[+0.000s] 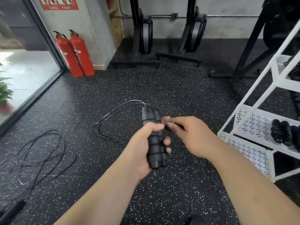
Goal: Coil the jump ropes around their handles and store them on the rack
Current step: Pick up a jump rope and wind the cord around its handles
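At the centre of the frame, two black jump-rope handles [154, 143] were gripped together in the left hand [142, 148], with fingers curled round them. Their cord [97, 125] was pinched between the right hand's [191, 135] thumb and forefinger beside the handles. A white rack [250, 120] was seen at the right edge.

No lettering is legible anywhere in this scene. At eleven o'clock, a red-and-white printed poster [59, 3] on the grey concrete wall [92, 30] shows a row of pictures and a line of characters too blurred to read. Below it, at ten o'clock, the small white labels [78, 51] on two red cylindrical metal fire extinguishers [81, 62] are equally unreadable.
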Available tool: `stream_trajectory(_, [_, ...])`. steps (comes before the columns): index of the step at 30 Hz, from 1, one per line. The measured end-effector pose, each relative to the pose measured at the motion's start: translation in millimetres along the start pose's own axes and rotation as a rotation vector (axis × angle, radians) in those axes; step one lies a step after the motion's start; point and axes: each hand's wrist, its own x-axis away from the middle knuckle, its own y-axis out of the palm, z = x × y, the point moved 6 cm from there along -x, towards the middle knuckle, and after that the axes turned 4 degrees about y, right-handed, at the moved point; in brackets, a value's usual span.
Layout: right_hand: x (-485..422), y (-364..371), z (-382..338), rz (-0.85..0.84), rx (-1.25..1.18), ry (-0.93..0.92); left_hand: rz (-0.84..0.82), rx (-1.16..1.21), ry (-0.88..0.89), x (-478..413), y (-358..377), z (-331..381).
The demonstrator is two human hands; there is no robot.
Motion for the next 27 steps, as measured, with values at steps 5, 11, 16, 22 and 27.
stream_trajectory(5, [0.7, -5.4, 12.0, -0.114, -0.040, 0.051, 0.144, 0.085, 0.105, -7.5, -20.5, 27.9])
stream_trajectory(11, [1.6, -8.5, 21.5, -0.110, -0.124, 0.077, 0.240, 0.192, 0.167, -5.2, -42.1, 51.7])
stream_trajectory(16, [-2.0, -0.1, 7.9, -0.028, -0.055, 0.020, 0.029, 0.030, -0.009, -0.1, -3.6, 10.8])
stream_trajectory(22, [1.7, -0.6, 12.8, -0.151, -0.006, 0.043, 0.158, 0.092, 0.081, -6.8, -21.6, 26.9])
stream_trajectory(27, [3.3, -16.1, 31.6, -0.117, 0.091, 0.085, 0.388, 0.286, 0.209, -10.1, -71.7, 64.7])
